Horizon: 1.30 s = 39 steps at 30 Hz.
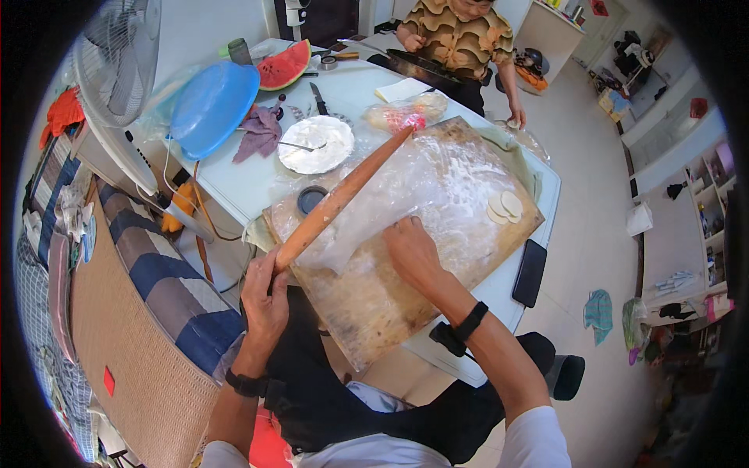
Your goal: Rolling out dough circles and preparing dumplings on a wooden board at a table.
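My left hand [265, 300] is closed round the near end of a long wooden rolling pin [343, 195], which slants up and away to the right. Beneath the pin a clear plastic sheet [386, 191] lies crumpled over a floured wooden board [374, 300]. The fingers of my right hand [412, 246] are curled together on the sheet's near edge, over the board. Several thin dough rounds [509, 204] overlap near the board's right corner. A dark ring-shaped lid or cutter [311, 200] sits left of the pin.
Beyond the board are a bowl of flour [318, 147] with a spoon, a knife [318, 99], a watermelon piece [283, 69], a blue basin [214, 109] and bagged dough [402, 113]. A phone [530, 273] lies right. Across sits a person [460, 39] by a pan [421, 69]. A fan [117, 62] stands left.
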Available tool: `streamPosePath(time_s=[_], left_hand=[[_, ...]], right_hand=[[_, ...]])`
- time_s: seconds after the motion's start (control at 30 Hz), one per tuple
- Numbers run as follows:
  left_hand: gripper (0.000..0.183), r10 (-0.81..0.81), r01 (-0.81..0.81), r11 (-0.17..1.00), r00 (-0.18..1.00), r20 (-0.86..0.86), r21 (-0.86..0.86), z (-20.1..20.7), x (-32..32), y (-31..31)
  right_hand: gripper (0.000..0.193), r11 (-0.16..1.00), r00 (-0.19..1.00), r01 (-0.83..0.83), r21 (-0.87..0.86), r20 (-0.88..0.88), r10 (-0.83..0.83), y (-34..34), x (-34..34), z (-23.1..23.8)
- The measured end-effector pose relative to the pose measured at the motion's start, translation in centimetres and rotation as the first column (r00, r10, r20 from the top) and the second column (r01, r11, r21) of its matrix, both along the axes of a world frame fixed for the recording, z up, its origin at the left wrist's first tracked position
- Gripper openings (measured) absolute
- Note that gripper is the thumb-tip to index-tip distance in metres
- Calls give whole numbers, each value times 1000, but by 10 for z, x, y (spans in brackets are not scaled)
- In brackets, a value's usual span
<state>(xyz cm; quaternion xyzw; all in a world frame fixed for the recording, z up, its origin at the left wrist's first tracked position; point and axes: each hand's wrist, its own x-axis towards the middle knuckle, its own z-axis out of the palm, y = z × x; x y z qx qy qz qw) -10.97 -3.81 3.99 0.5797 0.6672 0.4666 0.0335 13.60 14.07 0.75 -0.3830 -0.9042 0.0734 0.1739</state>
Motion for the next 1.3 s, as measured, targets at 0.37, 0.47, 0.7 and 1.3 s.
streamPosePath(time_s=[0.37,0.47,0.7,1.3], left_hand=[[47,-30,31,999,999,-36,27,-1,0,6],[47,-60,61,997,998,-16,36,-1,3,9],[47,-77,80,996,994,-71,40,1,1,6],[39,-486,412,829,865,-124,-379,-27,103,4]], right_hand=[[20,933,956,234,-274,-109,-272,-22,71,7],[17,956,965,174,-238,-151,-213,-26,60,-2],[26,943,970,-107,-314,-241,30,-69,61,-4],[67,990,982,134,33,127,-137,-84,175,21]])
